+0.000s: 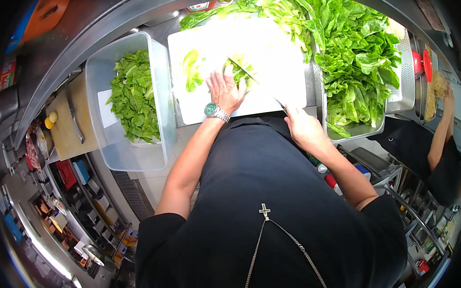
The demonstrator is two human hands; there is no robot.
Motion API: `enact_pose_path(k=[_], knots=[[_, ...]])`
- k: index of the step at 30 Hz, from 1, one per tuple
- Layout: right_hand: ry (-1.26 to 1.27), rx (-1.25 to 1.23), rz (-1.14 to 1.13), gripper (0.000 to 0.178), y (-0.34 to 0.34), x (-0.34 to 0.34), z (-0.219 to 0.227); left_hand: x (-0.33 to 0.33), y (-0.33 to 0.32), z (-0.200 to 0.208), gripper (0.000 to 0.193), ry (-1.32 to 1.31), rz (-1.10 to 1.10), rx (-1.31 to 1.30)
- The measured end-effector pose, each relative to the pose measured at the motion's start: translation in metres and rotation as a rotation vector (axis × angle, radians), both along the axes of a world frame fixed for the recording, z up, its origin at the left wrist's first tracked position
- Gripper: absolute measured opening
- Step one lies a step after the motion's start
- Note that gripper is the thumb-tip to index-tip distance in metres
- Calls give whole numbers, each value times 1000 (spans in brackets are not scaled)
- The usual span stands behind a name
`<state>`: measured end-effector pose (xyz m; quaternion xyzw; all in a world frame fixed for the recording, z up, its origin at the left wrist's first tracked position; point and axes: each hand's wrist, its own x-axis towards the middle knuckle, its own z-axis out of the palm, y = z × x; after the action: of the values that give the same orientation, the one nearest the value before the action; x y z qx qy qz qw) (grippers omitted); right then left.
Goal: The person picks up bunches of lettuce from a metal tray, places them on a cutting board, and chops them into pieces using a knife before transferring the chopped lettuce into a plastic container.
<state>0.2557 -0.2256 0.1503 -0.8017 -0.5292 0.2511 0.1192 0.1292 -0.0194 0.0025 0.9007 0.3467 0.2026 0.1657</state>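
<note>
A white cutting board (281,63) lies in front of me with green lettuce on it. My left hand (228,92), with a watch on its wrist, presses on cut lettuce (244,75) at the board's middle, fingers and thumb bearing against the leaves. In my right hand (303,125), at the board's near right corner, is the handle of a kitchen knife (253,76). Its long blade points up and left, lying over the lettuce beside my left fingers. Another lettuce piece (192,71) rests on the board to the left, apart from both hands.
Left of the board stands a clear plastic tub (103,145) holding chopped lettuce (134,97). On the right, a metal pan (374,128) is heaped with whole lettuce leaves (359,59); more lie along the board's far edge. Another person's arm (441,128) reaches in at far right.
</note>
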Motion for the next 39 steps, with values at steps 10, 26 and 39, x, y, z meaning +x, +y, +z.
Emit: enact_pose_path(k=[10,26,39], knots=[[70,-4,6,29,13,-9,-55,9,13,4,29,-67,-41,-35],[200,64,-180,30,53,4,-43,-29,-4,-7,85,-194,-158,45],[170,-112,46,36,-1,-15,4,-45,-11,10,53,-406,-134,-145]])
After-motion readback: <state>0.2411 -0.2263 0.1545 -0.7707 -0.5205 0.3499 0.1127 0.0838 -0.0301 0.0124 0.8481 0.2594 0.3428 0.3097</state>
